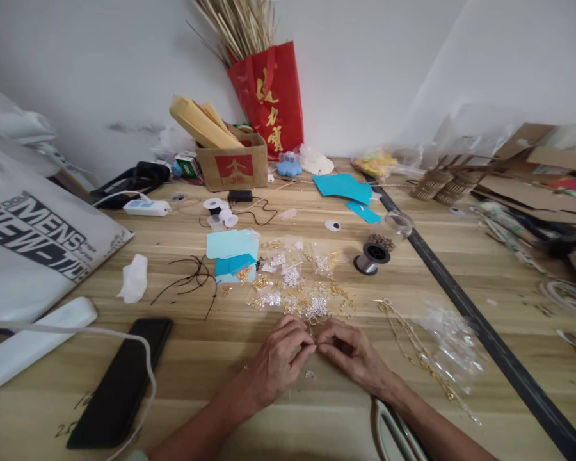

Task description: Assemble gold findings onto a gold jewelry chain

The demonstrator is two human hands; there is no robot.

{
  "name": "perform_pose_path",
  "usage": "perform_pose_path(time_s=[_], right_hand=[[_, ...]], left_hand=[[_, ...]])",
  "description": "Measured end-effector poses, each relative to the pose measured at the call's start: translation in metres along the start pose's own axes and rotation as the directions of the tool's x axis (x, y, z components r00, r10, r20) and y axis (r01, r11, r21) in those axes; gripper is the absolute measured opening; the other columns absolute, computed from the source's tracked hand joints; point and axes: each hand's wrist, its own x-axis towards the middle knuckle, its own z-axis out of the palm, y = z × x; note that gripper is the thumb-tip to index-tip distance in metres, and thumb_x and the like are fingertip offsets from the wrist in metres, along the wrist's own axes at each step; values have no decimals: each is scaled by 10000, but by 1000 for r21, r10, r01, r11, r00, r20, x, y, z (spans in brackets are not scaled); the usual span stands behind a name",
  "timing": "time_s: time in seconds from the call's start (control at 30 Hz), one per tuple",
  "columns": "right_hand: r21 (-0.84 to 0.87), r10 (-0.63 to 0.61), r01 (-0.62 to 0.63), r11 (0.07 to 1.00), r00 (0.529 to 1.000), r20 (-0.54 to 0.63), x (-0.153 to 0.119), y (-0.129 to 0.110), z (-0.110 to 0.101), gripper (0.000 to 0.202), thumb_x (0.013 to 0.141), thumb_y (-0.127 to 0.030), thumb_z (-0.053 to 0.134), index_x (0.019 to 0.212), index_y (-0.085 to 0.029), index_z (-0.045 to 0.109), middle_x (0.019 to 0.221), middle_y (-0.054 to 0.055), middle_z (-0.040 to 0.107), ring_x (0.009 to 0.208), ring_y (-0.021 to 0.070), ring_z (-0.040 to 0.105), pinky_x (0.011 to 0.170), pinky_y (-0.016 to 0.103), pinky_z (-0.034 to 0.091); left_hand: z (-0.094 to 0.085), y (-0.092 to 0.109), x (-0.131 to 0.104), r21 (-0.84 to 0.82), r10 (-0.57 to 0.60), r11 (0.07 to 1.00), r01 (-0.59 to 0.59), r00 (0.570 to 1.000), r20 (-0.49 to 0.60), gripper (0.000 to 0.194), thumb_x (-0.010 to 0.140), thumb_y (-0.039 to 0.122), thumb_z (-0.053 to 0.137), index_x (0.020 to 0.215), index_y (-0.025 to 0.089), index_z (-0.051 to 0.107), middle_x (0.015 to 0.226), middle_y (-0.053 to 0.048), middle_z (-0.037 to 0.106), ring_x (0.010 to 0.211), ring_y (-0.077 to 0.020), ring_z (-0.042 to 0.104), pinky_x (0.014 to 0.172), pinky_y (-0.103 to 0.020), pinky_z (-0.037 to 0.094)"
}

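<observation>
Worktop (196, 349) of pale wood grain spreads under everything, and I place the rest by the wire spool (365, 264) standing on it. A bulky white printed bag (43, 237) sits far to the spool's left. Beyond the spool and to its left leans a red bag (288, 96) with gold characters, dry stalks (242, 29) poking from its top; further left of the spool, a carton (204, 169) holds tan envelopes (201, 121). A black phone (120, 387) lies well left of the spool and nearer to me. My left hand (276, 358) and right hand (355, 357) are also nearer to me than the spool, mostly to its left, each grip closed, thumb against forefinger, tips almost meeting. Gold chains (415, 346) trail towards me from just in front of the spool, slanting off to its right. A clear jar (398, 224) with small beads in it is just behind the spool. Left of the spool lie small clear packets (290, 275), and nearer me, loose silver beads (318, 305). Smallest, a slender piece (312, 330) is pinched at my fingertips, nearer me than the spool and to its left, too fine to make out.
</observation>
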Motion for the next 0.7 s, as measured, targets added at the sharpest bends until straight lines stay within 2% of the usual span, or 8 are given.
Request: perform_pose_path(time_s=[0.23,0.4,0.57,0.7], right_hand=[[-20,-62,61,998,997,-35,0,-1,3,169,901,-297,540,801,-184,615,721,27,575,673,151,522,601,249,413],[-64,-127,126,990,992,-9,0,1,3,146,911,-242,527,812,-190,621,728,31,579,689,152,528,619,254,416],[-52,-140,140,989,990,-7,-1,3,4,103,903,-236,538,840,-193,609,818,59,614,769,178,564,663,282,444],[-64,-162,159,985,986,-45,-2,2,4,98,896,-218,550,826,-195,614,756,37,606,706,160,553,633,264,441]], left_hand=[[-1,2,1,7,2,1000,-2,1000,-15,151,887,172,507,762,160,591,744,-62,603,838,-199,557,728,-326,480],[0,2,0,20,2,1000,-2,1000,-2,157,899,176,497,769,154,582,760,-67,604,842,-198,553,736,-326,481],[0,3,1,34,13,999,-13,1000,-3,154,892,158,501,760,152,580,770,-69,608,834,-195,555,730,-320,486],[0,1,1,30,25,999,-24,1000,-4,144,891,157,501,770,150,579,765,-70,603,847,-198,558,726,-314,484]])
